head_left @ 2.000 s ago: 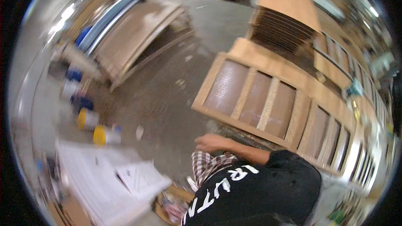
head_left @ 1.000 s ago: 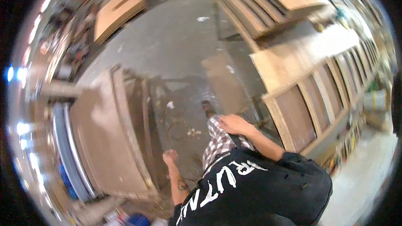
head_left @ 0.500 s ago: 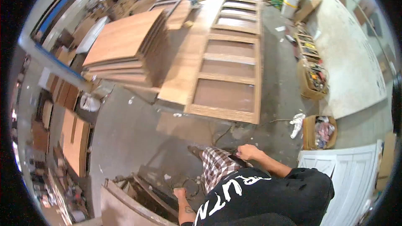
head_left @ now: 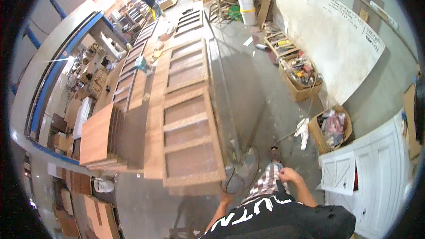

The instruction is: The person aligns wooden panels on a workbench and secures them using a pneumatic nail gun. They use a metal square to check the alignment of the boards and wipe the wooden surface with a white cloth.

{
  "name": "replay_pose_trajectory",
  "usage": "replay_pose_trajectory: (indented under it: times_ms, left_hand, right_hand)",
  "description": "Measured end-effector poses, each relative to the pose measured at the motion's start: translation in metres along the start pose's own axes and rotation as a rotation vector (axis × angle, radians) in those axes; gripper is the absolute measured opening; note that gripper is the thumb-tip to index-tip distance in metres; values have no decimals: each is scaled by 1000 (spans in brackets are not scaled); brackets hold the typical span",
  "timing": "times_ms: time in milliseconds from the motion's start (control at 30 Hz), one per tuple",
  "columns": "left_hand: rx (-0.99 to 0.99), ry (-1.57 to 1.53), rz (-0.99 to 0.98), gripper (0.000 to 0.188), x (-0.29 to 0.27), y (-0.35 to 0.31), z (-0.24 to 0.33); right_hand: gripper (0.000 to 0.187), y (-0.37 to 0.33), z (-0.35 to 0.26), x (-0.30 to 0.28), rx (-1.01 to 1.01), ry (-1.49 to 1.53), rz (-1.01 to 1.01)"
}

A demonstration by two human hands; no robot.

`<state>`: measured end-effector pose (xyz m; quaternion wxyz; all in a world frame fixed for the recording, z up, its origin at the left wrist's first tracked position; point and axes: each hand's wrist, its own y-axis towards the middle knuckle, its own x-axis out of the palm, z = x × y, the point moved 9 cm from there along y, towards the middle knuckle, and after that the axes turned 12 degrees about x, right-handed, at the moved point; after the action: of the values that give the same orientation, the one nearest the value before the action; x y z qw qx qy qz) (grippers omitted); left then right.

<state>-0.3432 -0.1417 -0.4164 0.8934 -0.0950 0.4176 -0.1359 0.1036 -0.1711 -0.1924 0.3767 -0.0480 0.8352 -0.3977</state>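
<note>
My left hand (head_left: 226, 198) hangs low beside me, close to the near end of a framed wooden door panel (head_left: 195, 180). Its fingers are blurred and partly hidden, so what they do is unclear. In front of my checked shorts (head_left: 268, 179), my right hand (head_left: 289, 175) is curled closed at thigh height. Anything inside those fingers is too small to make out. The door panel lies flat on a long work table, with light wood rails around darker recessed panels. A cord (head_left: 283, 139) runs along the floor just ahead of me.
Stacked plywood sheets (head_left: 95, 135) stand left of the table. Along the right lie a box of tools (head_left: 301, 73), a carton of rags (head_left: 332, 128), a white cloth (head_left: 302, 133) and white cabinet doors (head_left: 376, 172). Another person (head_left: 149, 2) stands far off near the table's end.
My view has swung right and lifted, bringing the far workshop and more of the right wall into sight. The table now sits further left. My right hand stays near my thigh.
</note>
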Motion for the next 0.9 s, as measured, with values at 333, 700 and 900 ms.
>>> replay_pose_trajectory:
  times_ms: [333, 700, 900]
  left_hand:
    - [-200, 6, -441, 24, 40, 113, 158]
    - [-778, -258, -153, 15, 42, 330, 344]
    - [-392, 100, -351, 29, 81, 594, 357]
  right_hand:
    - [34, 164, 137, -282, 261, 219, 396]
    - [24, 412, 47, -500, -14, 511, 205]
    - [24, 525, 14, -580, 226, 813, -53]
